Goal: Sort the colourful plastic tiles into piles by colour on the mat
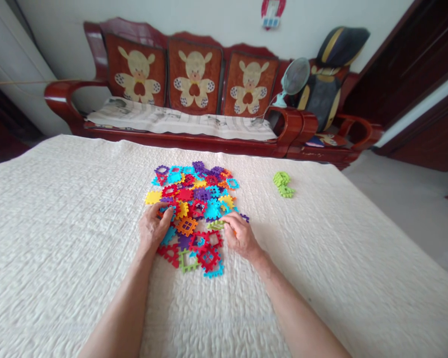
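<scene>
A pile of notched plastic interlocking tiles in red, blue, purple, orange, yellow and green lies spread on the white quilted cover. At the pile's left side, my left hand has its thumb and fingers closed about a blue interlocking tile, partly hidden by the hand. My right hand pinches one end of a light green interlocking tile at the pile's right side. Nearer to me in the pile lies a green square frame tile. Apart on the right sits a small group of green tiles.
The quilted cover stretches over a wide surface on both sides of the pile. Beyond its far edge stands a wooden sofa with bear-patterned cushions. A small fan and a wooden armchair are at the back right.
</scene>
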{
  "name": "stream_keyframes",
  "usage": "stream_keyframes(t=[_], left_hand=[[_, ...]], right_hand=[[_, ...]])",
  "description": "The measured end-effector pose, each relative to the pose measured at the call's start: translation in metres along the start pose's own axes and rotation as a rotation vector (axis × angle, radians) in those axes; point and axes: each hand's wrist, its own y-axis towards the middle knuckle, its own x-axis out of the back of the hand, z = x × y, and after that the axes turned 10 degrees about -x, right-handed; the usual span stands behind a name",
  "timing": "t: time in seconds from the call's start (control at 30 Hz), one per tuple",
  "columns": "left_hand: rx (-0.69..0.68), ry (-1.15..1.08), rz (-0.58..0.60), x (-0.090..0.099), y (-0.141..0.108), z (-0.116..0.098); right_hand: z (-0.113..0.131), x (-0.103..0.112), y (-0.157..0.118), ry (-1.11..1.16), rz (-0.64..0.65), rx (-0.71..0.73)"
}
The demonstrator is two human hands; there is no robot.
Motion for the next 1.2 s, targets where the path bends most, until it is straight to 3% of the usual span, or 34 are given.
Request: stream_keyframes(t=[0.2, 0.3, 0.4, 0.67, 0.87, 1.0, 1.2], left_hand=[[0.011, 0.001, 0.003, 0.0, 0.001, -0.001], [0.015, 0.007, 0.003, 0.001, 0.001, -0.002], [0.012, 0.009, -0.004, 0.001, 0.001, -0.003], [0.036, -0.002, 0.003, 0.001, 0.001, -0.003], [0.027, -0.019, 0.005, 0.001, 0.0, -0.002], [0.029, -0.017, 0.005, 0.001, 0.001, 0.0], [0.03, -0.008, 0.003, 0.001, 0.001, -0.003]], right_hand=[[-0.042, 0.031, 0.009, -0.023, -0.327, -0.453], [-0.071, 0.052, 0.009, -0.03, -0.386, -0.699], [-0.091, 0.062, 0.006, -0.002, -0.393, -0.826], [-0.095, 0.046, 0.003, 0.108, -0.368, -0.821], [-0.084, 0.052, 0.007, 0.239, -0.382, -0.87], [-0.077, 0.051, 0.008, 0.332, -0.325, -0.883], [-0.076, 0.043, 0.007, 0.235, -0.337, -0.784]])
